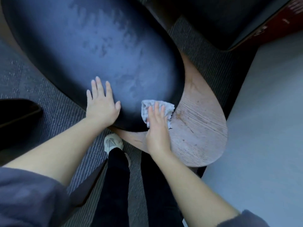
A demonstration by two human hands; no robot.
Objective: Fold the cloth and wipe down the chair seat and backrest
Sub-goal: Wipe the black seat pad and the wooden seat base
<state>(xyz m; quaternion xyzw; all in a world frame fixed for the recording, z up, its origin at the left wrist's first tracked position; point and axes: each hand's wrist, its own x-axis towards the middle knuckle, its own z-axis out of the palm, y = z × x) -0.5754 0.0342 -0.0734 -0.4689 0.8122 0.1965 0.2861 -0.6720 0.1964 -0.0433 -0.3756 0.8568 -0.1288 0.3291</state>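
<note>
Grey cloth [168,108] under right hand [156,131], seat [82,46] edge (left hand [101,107] flat).

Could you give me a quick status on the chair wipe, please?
Left hand flat on the seat. Right hand presses cloth at seat edge, by the wood. Nothing in the way.

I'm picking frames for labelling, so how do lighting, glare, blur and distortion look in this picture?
Head view: dim, bluish light. Head view: a soft sheen on the chair seat shows smudgy streaks, with no hard glare. Head view: mildly soft throughout, and the cloth under the right hand lacks crisp weave. Head view: wide-angle bending bows the stripes of the carpet.
</note>
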